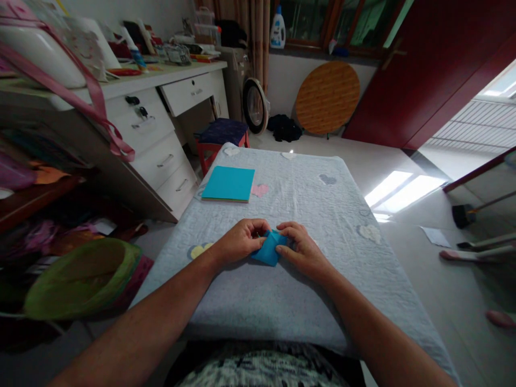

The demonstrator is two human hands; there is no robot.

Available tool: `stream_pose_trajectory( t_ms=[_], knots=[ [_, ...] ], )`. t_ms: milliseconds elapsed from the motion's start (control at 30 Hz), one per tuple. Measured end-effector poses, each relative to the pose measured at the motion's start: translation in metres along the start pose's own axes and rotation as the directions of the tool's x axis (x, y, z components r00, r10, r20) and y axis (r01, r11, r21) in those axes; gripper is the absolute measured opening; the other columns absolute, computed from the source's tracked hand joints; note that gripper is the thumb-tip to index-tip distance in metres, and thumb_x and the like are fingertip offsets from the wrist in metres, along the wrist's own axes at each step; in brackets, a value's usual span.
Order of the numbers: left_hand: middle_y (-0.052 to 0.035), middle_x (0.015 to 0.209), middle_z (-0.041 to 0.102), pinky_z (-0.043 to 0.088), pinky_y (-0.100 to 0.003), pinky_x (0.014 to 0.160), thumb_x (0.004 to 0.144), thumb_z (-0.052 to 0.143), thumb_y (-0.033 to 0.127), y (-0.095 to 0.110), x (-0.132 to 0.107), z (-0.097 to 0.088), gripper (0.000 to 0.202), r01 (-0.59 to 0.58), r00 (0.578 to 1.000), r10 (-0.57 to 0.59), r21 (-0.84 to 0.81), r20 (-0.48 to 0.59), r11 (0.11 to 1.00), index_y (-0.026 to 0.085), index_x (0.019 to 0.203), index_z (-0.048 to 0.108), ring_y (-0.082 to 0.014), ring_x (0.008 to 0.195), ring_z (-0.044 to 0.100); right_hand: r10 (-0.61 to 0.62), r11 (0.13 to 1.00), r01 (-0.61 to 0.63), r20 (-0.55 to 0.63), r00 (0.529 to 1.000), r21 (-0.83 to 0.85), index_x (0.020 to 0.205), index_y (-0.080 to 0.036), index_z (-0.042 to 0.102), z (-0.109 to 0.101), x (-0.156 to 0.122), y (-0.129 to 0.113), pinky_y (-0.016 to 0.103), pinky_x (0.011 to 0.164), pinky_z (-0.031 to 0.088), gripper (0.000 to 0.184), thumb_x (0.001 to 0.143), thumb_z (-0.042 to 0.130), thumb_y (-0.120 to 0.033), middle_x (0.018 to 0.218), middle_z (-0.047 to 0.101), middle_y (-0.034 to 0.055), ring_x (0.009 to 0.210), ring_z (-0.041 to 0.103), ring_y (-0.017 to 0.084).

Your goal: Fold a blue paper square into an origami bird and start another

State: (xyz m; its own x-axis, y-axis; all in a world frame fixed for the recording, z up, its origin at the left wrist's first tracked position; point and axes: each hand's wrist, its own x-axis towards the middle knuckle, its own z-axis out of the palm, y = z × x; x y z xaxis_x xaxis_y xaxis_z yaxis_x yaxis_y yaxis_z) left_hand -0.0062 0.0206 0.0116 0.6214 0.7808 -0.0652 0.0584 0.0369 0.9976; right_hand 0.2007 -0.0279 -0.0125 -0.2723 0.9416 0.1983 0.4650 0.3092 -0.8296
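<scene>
A small piece of folded blue paper (267, 252) is held just above or on the cloth-covered table, close in front of me. My left hand (244, 238) pinches its upper left edge between thumb and curled fingers. On the opposite side, my right hand (300, 246) grips the upper right edge, thumb on the near face and fingers behind. The paper has creased flaps that meet near its top. Beyond my left hand lies a stack of blue square paper sheets (229, 184), flat on the cloth.
A pale quilted cloth (306, 204) with heart patches covers the table. To the left are a white desk with drawers (159, 156) and a green-rimmed bin (80, 279). A purple-topped stool (223, 131) stands past the far left corner. A broom (463, 215) is at the right.
</scene>
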Motion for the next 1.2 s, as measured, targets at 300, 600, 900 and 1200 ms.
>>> stream_pose_trajectory(
  t_ms=[300, 600, 900, 1200],
  knots=[
    [-0.0031, 0.084, 0.068, 0.046, -0.030, 0.079, 0.080, 0.068, 0.025, 0.005, -0.008, -0.001, 0.009, -0.233, 0.969, 0.248, 0.268, -0.022, 0.935, 0.019, 0.084, 0.073, -0.0168, 0.081, 0.061, 0.035, 0.989, -0.036, 0.013, 0.999, 0.142, 0.087, -0.023, 0.061, -0.001, 0.000, 0.002, 0.045, 0.106, 0.039, 0.012, 0.078, 0.069, -0.022, 0.142, 0.052, 0.0105, 0.130, 0.051, 0.026],
    [-0.0045, 0.082, 0.071, 0.045, -0.033, 0.083, 0.082, 0.069, 0.026, 0.010, -0.007, 0.002, 0.006, -0.298, 0.939, 0.342, 0.393, -0.044, 0.870, 0.023, 0.081, 0.074, -0.0201, 0.085, 0.061, 0.095, 0.981, -0.096, 0.016, 0.995, 0.168, 0.082, -0.022, 0.062, -0.001, -0.001, -0.004, 0.030, 0.072, 0.044, 0.004, 0.081, 0.064, -0.026, 0.076, 0.064, -0.0014, 0.072, 0.058, 0.016],
    [-0.0017, 0.076, 0.065, 0.043, -0.026, 0.067, 0.080, 0.070, 0.022, 0.008, -0.006, 0.009, 0.004, -0.206, 0.944, 0.287, 0.386, -0.165, 0.899, 0.018, 0.081, 0.071, -0.0150, 0.072, 0.058, 0.089, 0.989, -0.079, -0.070, 0.994, 0.127, 0.079, -0.023, 0.056, 0.005, -0.001, -0.010, 0.027, 0.063, 0.035, 0.005, 0.079, 0.061, -0.025, 0.067, 0.053, -0.0047, 0.064, 0.047, 0.013],
    [-0.0075, 0.120, 0.059, 0.044, -0.031, 0.092, 0.080, 0.072, 0.046, -0.003, -0.004, 0.010, 0.052, -0.233, 0.908, 0.261, 0.124, -0.328, 0.965, 0.023, 0.125, 0.056, -0.0192, 0.102, 0.056, 0.160, 0.943, -0.098, -0.174, 0.972, 0.318, 0.093, -0.026, 0.047, 0.008, 0.000, -0.004, 0.024, 0.057, 0.035, 0.020, 0.079, 0.061, -0.024, 0.072, 0.048, -0.0064, 0.061, 0.042, 0.012]
  ],
)
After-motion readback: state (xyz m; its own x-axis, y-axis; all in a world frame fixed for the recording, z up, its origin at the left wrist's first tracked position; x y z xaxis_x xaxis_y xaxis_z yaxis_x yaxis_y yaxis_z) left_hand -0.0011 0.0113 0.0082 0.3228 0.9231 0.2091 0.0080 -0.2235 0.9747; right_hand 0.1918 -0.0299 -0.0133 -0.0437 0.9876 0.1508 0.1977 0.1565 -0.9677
